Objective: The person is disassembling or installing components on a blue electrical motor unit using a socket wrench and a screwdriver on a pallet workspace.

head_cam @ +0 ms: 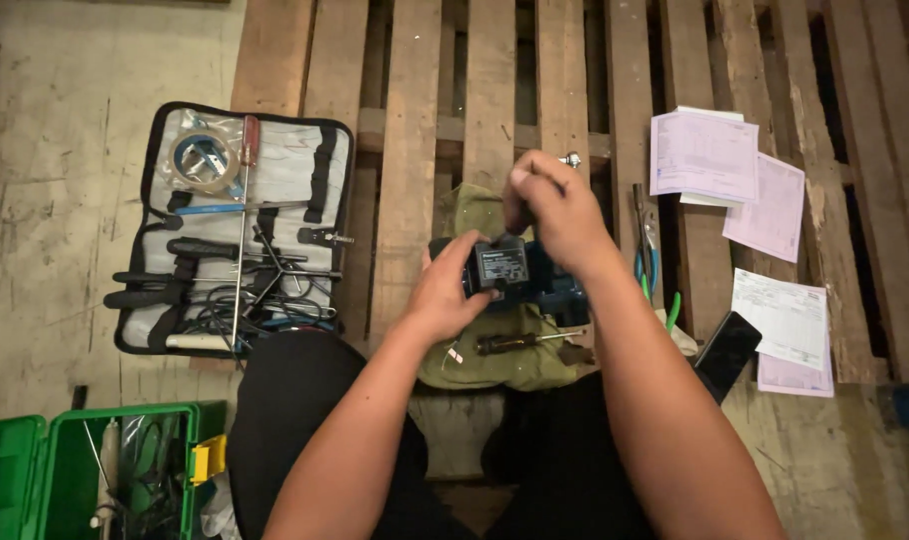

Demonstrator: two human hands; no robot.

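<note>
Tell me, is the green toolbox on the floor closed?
No. The green toolbox at lower left lies open, with its lid folded out to the side and tools visible inside.

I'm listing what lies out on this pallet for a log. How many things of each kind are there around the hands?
Open tool roll: 1
Green toolbox: 1
Olive cloth: 1
Black device held by left hand and right hand: 1
Paper sheets: about 5
Pliers: 1
Dark phone: 1
Total: about 11
</note>
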